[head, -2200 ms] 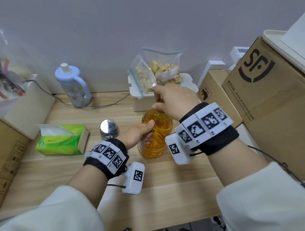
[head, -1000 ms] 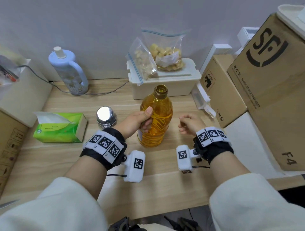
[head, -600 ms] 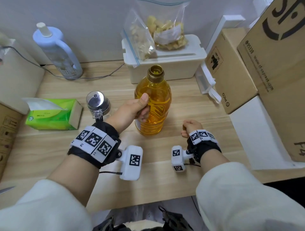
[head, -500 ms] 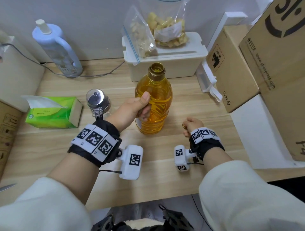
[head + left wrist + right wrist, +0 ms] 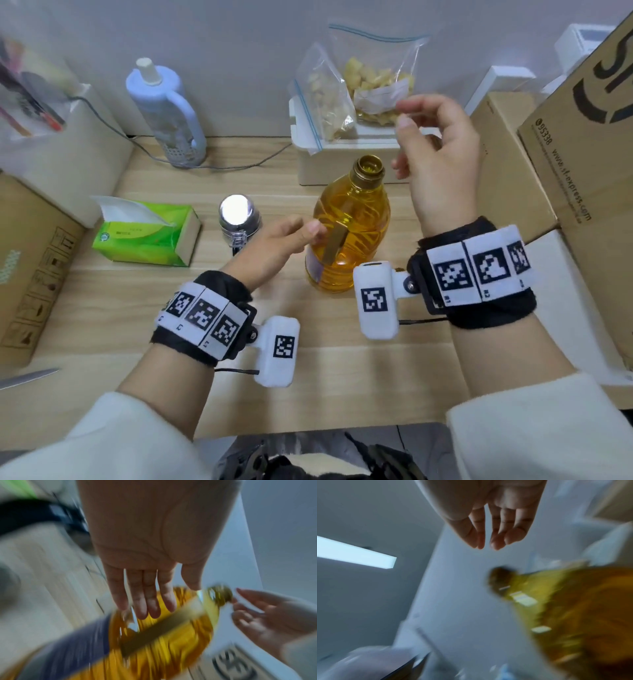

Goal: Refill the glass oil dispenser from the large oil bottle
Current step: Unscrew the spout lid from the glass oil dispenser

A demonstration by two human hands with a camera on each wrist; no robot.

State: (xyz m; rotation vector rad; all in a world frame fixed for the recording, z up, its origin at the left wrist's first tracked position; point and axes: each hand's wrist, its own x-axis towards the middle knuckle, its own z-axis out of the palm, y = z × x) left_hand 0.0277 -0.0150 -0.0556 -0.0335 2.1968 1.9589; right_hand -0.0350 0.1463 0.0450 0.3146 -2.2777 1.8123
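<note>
The large oil bottle (image 5: 349, 226) stood upright and uncapped on the table (image 5: 325, 370), near its middle. The glass oil dispenser (image 5: 238, 219) stood just beside it to the left, its shiny lid on. The left hand (image 5: 281, 243) was open, fingers straight, beside the bottle's shoulder and holding nothing; the wrist view was too blurred to show contact. The right hand (image 5: 442, 150) hovered above and right of the neck, fingers loosely bent and empty. To pour well, I judged the dispenser's lid had to come off first, then 1 hand should grip the bottle low and firm while the other steadied the dispenser, tilting slowly because the bottle looked nearly full.
</note>
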